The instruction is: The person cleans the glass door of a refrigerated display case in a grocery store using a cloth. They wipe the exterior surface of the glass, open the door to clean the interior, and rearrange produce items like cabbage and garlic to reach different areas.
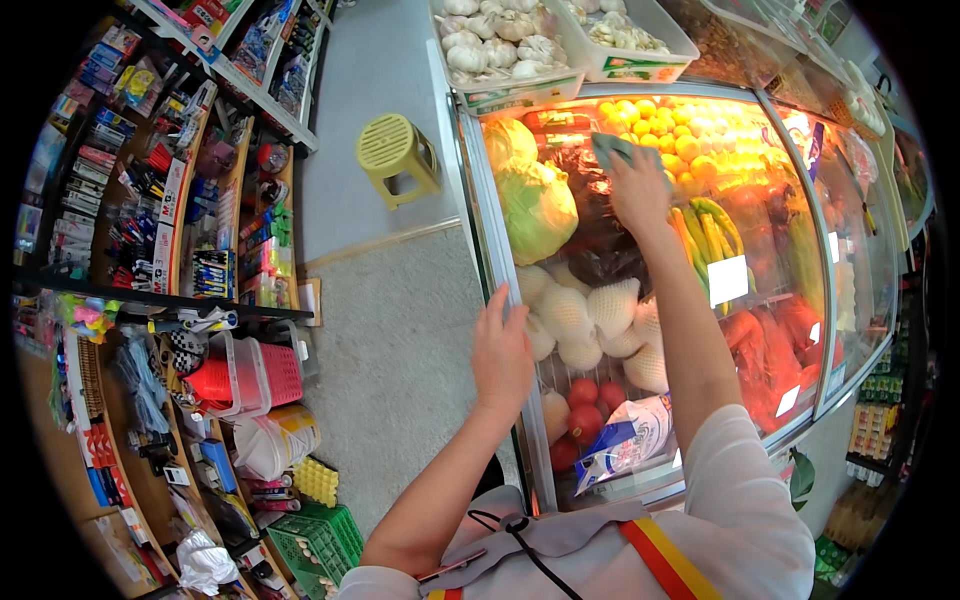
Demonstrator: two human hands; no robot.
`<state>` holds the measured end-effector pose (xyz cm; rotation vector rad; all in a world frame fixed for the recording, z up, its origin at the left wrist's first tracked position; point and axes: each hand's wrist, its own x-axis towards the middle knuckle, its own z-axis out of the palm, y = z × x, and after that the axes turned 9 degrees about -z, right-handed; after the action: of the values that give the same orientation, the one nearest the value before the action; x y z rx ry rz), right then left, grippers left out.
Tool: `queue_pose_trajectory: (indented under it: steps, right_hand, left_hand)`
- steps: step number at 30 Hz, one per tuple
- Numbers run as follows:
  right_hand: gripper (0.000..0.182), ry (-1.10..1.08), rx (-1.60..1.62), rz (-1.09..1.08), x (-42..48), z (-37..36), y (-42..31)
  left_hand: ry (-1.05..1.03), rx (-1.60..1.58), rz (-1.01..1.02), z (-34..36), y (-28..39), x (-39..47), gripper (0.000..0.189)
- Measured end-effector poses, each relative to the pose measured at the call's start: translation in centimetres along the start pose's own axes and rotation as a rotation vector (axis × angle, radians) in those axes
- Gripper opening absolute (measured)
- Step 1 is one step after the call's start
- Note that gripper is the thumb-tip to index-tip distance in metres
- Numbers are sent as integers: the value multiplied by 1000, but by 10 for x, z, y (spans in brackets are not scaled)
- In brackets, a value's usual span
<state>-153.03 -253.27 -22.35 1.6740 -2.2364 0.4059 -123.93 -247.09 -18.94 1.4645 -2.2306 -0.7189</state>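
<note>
My right hand (640, 191) reaches far out over a lit glass display case and presses a grey-green cloth (611, 150) onto the glass. My left hand (504, 360) holds nothing; its fingers are spread at the case's metal frame (491, 225), and whether they touch it is hard to tell. Under the glass lie cabbages (536, 206), fruit in white foam nets (570, 311), tomatoes (586, 420) and a blue-and-white printed bag (630, 439). Round orange fruit (667, 135), green and yellow peppers (709, 232) and red-bagged produce (765, 345) fill the right side.
Tubs of garlic (502, 45) stand at the case's far end. A yellow plastic stool (394, 154) is on the floor to the left. Stationery shelves (172, 202) line the left, with a pink basket (279, 375) and a green crate (319, 540) lower down.
</note>
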Motion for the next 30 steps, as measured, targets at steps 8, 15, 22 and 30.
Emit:
queue_pose_trajectory:
  steps: [8, 15, 22, 30]
  right_hand:
    - [27, 6, 149, 84, 91, 50, -118]
    - [33, -66, 165, -18, 103, 57, -148]
    - [32, -162, 121, -153, 96, 50, -128]
    - [31, -84, 255, -251, -48, -28, -138]
  left_hand:
    - [-14, 16, -49, 0, -4, 1, 30]
    - [22, 31, -28, -1, -2, -1, 28]
    - [9, 11, -15, 1, -1, 0, 27]
    - [94, -48, -6, 4, -7, -6, 26]
